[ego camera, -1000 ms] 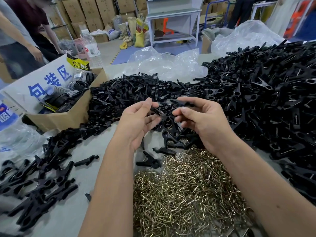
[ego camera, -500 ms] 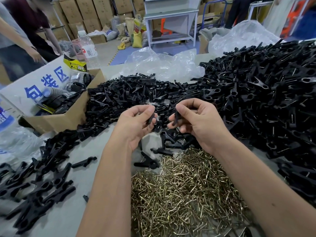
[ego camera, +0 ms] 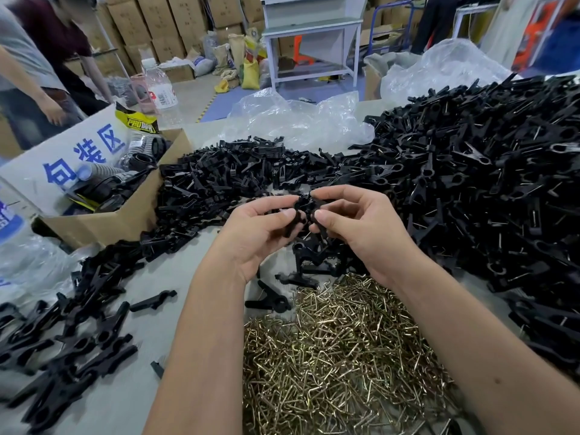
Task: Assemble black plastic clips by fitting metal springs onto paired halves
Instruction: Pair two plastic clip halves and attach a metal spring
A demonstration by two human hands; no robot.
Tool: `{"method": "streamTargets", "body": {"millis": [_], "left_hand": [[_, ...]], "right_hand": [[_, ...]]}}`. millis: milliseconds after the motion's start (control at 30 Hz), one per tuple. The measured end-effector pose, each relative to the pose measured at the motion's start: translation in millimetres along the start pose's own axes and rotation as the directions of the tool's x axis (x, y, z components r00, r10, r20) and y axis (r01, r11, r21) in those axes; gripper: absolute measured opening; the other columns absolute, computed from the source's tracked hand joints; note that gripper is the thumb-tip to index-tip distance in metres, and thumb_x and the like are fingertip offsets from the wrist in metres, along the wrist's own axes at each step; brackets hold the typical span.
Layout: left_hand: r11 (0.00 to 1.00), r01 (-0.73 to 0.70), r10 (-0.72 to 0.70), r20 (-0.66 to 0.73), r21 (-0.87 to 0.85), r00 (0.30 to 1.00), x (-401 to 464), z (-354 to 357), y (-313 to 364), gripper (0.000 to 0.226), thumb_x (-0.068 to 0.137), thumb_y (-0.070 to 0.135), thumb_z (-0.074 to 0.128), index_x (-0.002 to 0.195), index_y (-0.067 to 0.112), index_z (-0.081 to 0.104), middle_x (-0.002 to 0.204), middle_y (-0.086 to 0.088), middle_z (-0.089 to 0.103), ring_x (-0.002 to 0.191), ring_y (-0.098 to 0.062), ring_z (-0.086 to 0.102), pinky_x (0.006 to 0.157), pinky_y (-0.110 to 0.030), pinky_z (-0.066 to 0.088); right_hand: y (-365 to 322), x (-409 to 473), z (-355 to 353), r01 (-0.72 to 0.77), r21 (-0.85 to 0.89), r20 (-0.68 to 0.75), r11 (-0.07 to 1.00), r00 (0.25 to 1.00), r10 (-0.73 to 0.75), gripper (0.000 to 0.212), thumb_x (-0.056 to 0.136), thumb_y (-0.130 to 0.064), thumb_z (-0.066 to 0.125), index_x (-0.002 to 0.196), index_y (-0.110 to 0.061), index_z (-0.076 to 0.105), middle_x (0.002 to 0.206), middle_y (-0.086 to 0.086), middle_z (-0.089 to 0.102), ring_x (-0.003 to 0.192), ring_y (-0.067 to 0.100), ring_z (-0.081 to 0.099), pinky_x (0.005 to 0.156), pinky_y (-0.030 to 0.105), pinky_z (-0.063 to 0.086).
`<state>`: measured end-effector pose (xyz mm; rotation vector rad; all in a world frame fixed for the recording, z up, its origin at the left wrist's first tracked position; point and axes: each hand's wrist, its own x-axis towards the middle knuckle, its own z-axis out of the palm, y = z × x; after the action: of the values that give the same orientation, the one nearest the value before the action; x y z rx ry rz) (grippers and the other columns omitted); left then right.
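Your left hand [ego camera: 260, 229] pinches one black half [ego camera: 295, 216] between thumb and forefinger; your right hand [ego camera: 354, 219] pinches the other half [ego camera: 318, 219] the same way. Both halves sit in the air between your hands, above the counter [ego camera: 201, 265], touching or nearly touching at their upper ends. I can't tell if they're seated on each other.

Risks as I see them:
- Halves look the same, all black, partly hidden by your fingertips. Easy to mate them with one flipped, and then the spring won't seat.
- No spring in either hand that I can see. Both hands are taken, so you need to shift the pair into one hand to reach the springs [ego camera: 342, 356]. A light pinch there could let the halves slide apart or drop into the loose halves [ego camera: 226, 180] below.
- Springs lie tangled; you may pull up more than one.

Orientation: each half's long axis runs steeply, from the upper ends near your thumbs down towards you and the counter. The lower ends splay slightly apart. Which end is jaw and which is handle I can't tell.
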<state>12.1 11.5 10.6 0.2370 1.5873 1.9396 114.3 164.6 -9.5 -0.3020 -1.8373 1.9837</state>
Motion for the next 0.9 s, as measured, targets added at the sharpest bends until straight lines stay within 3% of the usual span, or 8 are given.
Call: {"method": "streamTargets", "body": {"millis": [100,300,433,600,900], "left_hand": [[0.996,-0.002,0.002,0.002,0.084,1.0,-0.2,0.9,-1.3,0.024,0.09,-0.004,0.071,0.101,0.016,0.08,0.089,-0.008,0.079,0.071,-0.011,0.072,0.063,-0.02,0.058],[0.999,0.004,-0.005,0.035,0.043,0.999,0.6,-0.2,-1.5,0.027,0.084,-0.007,0.074,0.106,0.01,0.077,0.079,-0.008,0.075,0.068,-0.014,0.071,0.065,-0.023,0.06],[0.999,-0.013,0.01,0.052,0.052,0.999,0.4,-1.7,-1.4,0.028,0.076,-0.004,0.08,0.101,0.011,0.079,0.081,-0.009,0.076,0.068,-0.015,0.072,0.065,-0.023,0.06],[0.996,-0.017,0.01,0.088,0.082,0.996,0.6,-2.7,-0.5,0.03,0.06,0.007,0.084,0.088,0.019,0.085,0.082,-0.008,0.077,0.069,-0.014,0.071,0.068,-0.024,0.06],[0.994,-0.027,0.015,0.109,0.11,0.994,-0.7,-2.0,-0.6,0.035,0.06,0.007,0.085,0.094,0.015,0.082,0.085,-0.009,0.078,0.068,-0.015,0.071,0.066,-0.023,0.059]], "right_hand": [[0.2,-0.9,-0.2,0.036,-0.05,-0.047,0.998,0.998,-0.039,0.023,0.089,-0.001,0.078,0.108,-0.013,0.075,0.085,0.005,0.078,0.081,0.022,0.079,0.068,0.018,0.055],[1.4,-0.3,-2.0,0.077,-0.115,-0.064,0.99,0.994,-0.084,0.017,0.085,-0.005,0.083,0.1,-0.013,0.079,0.084,0.005,0.08,0.079,0.021,0.079,0.069,0.019,0.057],[2.5,0.6,-2.6,0.095,-0.15,-0.055,0.984,0.993,-0.104,0.016,0.086,-0.006,0.083,0.1,-0.013,0.08,0.084,0.004,0.08,0.08,0.021,0.079,0.079,0.028,0.063],[2.4,0.1,-2.1,0.095,-0.14,-0.043,0.986,0.994,-0.102,0.015,0.087,-0.007,0.081,0.101,-0.014,0.081,0.084,0.004,0.08,0.08,0.02,0.079,0.08,0.028,0.063],[2.6,-0.3,-2.3,0.1,-0.111,-0.039,0.989,0.994,-0.105,0.014,0.087,-0.005,0.081,0.101,-0.01,0.081,0.083,0.008,0.08,0.08,0.023,0.079,0.077,0.028,0.063]]}}
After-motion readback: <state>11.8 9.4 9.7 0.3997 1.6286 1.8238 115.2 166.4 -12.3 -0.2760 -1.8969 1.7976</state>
